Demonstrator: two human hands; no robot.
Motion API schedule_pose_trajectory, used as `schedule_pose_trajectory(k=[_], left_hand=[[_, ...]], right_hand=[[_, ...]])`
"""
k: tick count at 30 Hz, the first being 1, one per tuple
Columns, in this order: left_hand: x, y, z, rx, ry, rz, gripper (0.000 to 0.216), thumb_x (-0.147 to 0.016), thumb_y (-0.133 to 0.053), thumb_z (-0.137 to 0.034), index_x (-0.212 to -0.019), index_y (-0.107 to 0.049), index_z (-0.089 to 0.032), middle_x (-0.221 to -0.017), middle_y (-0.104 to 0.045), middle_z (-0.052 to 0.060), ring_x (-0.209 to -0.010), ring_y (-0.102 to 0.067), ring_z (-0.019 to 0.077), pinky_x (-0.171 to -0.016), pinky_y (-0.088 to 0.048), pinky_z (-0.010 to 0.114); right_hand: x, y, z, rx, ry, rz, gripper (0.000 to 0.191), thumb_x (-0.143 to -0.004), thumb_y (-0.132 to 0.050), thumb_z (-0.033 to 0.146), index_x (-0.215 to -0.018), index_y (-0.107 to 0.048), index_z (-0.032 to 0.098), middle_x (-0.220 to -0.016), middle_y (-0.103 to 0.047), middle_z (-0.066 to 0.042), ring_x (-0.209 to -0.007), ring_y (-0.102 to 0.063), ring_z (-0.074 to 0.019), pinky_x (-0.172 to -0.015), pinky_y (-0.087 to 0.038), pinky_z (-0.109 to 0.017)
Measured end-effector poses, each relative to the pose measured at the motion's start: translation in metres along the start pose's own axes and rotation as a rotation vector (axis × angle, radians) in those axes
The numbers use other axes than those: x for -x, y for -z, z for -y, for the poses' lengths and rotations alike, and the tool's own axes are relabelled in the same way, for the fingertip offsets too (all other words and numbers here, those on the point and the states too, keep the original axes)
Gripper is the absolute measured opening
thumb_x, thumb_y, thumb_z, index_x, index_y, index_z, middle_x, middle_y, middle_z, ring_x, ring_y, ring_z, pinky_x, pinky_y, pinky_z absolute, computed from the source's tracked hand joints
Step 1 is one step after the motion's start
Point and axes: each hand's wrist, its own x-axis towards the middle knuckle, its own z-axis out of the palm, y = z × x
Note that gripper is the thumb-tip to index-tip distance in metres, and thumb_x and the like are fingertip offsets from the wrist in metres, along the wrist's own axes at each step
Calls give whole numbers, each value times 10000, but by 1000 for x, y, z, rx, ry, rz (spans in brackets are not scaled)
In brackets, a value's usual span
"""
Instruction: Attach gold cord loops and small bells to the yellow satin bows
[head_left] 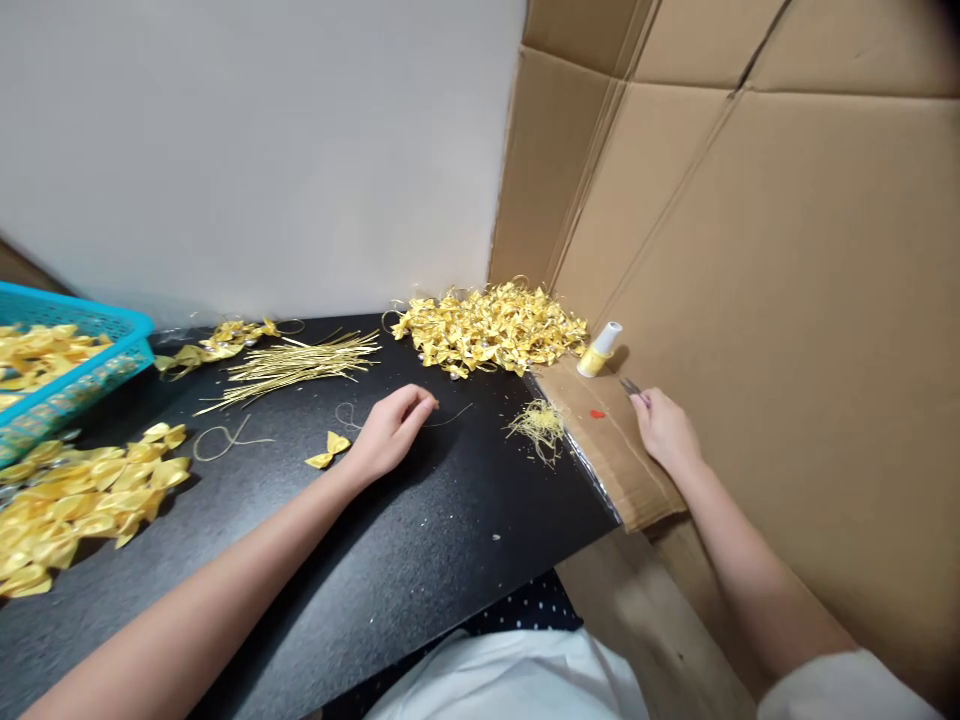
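Note:
Above the black table, my left hand (396,428) is closed in a pinch on a thin gold cord (456,416). One end sticks out to the right of the fingertips, and a loop shows behind the hand. My right hand (667,432) grips small scissors (631,387) over the cardboard at the right; the fingers hide most of them. Just left of my left wrist lies a single yellow ribbon bow (328,450). A tangle of short cord clippings (541,425) rests between the two hands.
Finished-looking yellow bows (491,330) are heaped at the back. Straight gold cords (300,365) lie bundled left of them. More bows (97,495) and a blue basket (112,350) are at left. A thread spool (600,350) stands by the cardboard wall (810,300).

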Motion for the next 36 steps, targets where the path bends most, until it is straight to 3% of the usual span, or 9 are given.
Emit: schedule_pose_trajectory(k=[7,13,16,21,23,25,28,32,36], left_hand=[[-22,75,-38,486,7,-386,225,-862,-528,-367,-730,-499,-186,-620,-392,-39,-527,-343,92,-524,-308,217],[-19,107,-50,706,60,-432,182,-851,-539,-269,-708,-477,-175,-621,-384,-42,-490,-321,63,-472,-282,183],[-17,114,-54,791,116,-424,179,-883,-478,-208,-709,-488,-165,-609,-371,-41,-481,-316,60,-459,-286,174],[-17,122,-62,822,170,-400,215,-907,-427,-193,-698,-472,-178,-598,-335,-43,-465,-301,71,-441,-295,184],[-15,123,-64,832,151,-379,210,-904,-454,-217,-696,-467,-185,-599,-327,-46,-460,-302,73,-439,-298,190],[-14,122,-66,865,155,-358,203,-896,-481,-227,-697,-477,-186,-594,-331,-49,-457,-310,73,-440,-304,192],[-10,118,-67,956,198,-352,188,-882,-506,-213,-698,-513,-173,-584,-351,-53,-455,-323,64,-439,-312,179],[-7,112,-64,1005,205,-325,147,-833,-581,-219,-704,-564,-151,-578,-393,-54,-465,-351,58,-444,-344,172],[-5,115,-58,1001,240,-312,153,-791,-633,-248,-693,-572,-147,-578,-423,-52,-479,-378,61,-448,-378,170]], right_hand=[[25,-17,-22,231,16,80,400,-933,-329,524,-907,-584,217,-1023,-670,-166,-686,-629,-293,-566,-406,-390],[26,-22,-25,312,136,-76,431,-914,-323,517,-846,-657,254,-941,-651,-180,-885,-606,-399,-649,-479,-506],[30,-5,-9,222,98,-121,429,-883,-360,546,-986,-674,272,-979,-637,-205,-970,-580,-452,-718,-479,-572],[47,32,84,-358,174,-353,289,-896,-467,470,-1150,-596,417,-1125,-615,-117,-996,-610,-340,-896,-477,-512],[55,28,138,-633,389,-128,244,-867,-563,407,-1100,-623,367,-1124,-626,-86,-953,-621,-279,-873,-497,-470],[62,10,193,-870,539,262,278,-847,-613,373,-1118,-622,314,-1163,-626,-78,-922,-625,-235,-809,-516,-416],[68,-29,263,-1048,567,615,360,-822,-660,374,-1158,-598,261,-1227,-623,-86,-938,-618,-200,-764,-505,-345],[70,-65,317,-1178,541,666,235,-824,-664,366,-969,-641,182,-854,-693,-31,-702,-598,-132,-686,-470,-278],[54,-65,321,-1178,619,628,248,-858,-604,377,-722,-637,172,-561,-582,29,-522,-512,-103,-560,-406,-244]])
